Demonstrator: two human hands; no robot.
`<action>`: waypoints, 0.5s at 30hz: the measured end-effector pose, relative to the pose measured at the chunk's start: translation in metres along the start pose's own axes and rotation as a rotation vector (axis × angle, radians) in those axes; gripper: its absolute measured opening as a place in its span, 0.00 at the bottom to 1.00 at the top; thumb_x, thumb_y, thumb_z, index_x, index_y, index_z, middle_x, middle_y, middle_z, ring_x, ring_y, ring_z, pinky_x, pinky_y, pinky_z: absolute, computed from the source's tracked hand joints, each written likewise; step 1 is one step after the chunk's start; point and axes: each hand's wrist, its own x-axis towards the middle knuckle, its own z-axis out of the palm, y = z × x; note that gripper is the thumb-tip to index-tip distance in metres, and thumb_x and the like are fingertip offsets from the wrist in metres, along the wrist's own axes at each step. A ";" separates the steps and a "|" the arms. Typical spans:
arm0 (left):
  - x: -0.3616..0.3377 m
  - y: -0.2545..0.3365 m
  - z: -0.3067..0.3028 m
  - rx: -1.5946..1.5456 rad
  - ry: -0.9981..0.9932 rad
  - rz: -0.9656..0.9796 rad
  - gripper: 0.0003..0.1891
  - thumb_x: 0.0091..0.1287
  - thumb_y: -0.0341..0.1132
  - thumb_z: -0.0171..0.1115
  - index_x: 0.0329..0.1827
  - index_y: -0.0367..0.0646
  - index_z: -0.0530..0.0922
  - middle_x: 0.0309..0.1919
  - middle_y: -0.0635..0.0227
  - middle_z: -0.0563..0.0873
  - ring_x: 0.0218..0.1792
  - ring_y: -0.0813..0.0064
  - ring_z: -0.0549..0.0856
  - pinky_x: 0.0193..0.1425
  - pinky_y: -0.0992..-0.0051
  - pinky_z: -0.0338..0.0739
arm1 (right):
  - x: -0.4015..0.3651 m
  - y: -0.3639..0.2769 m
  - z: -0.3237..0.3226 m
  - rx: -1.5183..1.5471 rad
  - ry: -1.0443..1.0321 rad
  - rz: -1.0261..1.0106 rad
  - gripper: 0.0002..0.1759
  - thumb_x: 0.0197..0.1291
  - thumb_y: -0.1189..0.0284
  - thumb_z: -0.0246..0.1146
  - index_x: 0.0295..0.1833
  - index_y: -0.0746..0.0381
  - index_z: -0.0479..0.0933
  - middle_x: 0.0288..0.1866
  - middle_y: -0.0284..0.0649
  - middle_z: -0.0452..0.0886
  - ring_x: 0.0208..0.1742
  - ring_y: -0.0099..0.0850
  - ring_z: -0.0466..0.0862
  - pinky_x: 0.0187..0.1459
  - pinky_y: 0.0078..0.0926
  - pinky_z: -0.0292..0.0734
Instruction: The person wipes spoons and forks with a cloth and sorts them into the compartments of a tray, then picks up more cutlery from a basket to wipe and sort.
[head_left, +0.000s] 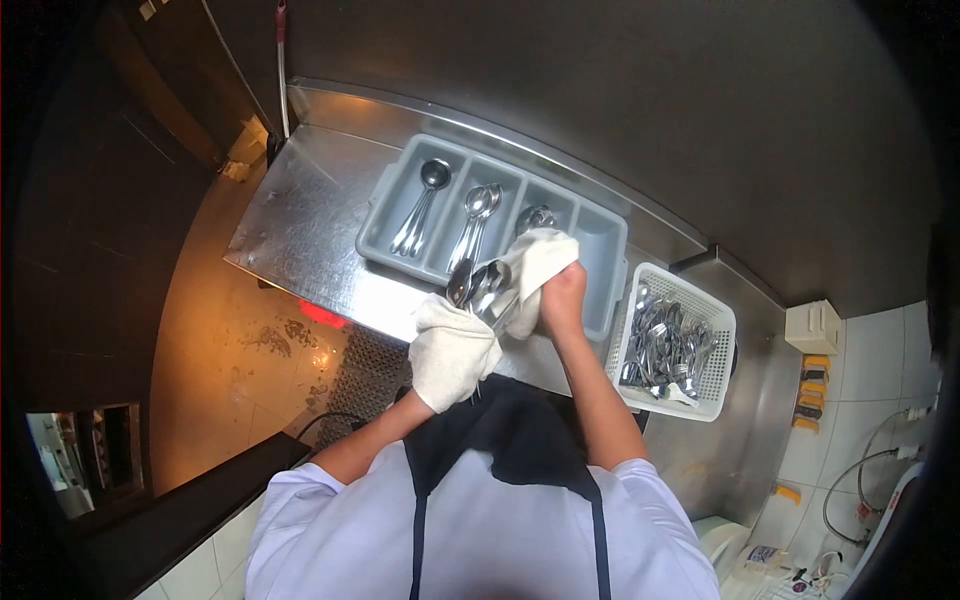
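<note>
My left hand (450, 355) is wrapped in a white cloth and closed round a bunch of spoons (474, 283), bowls up, in front of the grey cutlery tray (375, 225). My right hand (562, 298) grips another part of white cloth (540, 262), pressed against the spoons' right side. Ladle-like spoons (434, 175) lie in the tray's leftmost compartment and long spoons (482, 203) in the one beside it. More spoons (536, 218) show in the third compartment, partly hidden by the cloth.
Right of the tray, a white perforated basket (722, 370) holds mixed cutlery (668, 340). Both stand on a steel counter (300, 215) with a raised back edge. A small beige box (812, 328) is on the right, near the tiled wall.
</note>
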 end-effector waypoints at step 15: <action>0.023 0.011 0.019 0.835 -0.098 -0.051 0.05 0.51 0.29 0.59 0.21 0.41 0.82 0.16 0.61 0.80 0.19 0.65 0.84 0.20 0.63 0.75 | -0.015 0.004 -0.012 0.599 -0.271 0.611 0.16 0.72 0.64 0.61 0.57 0.64 0.79 0.49 0.39 0.87 0.46 0.27 0.87 0.46 0.27 0.81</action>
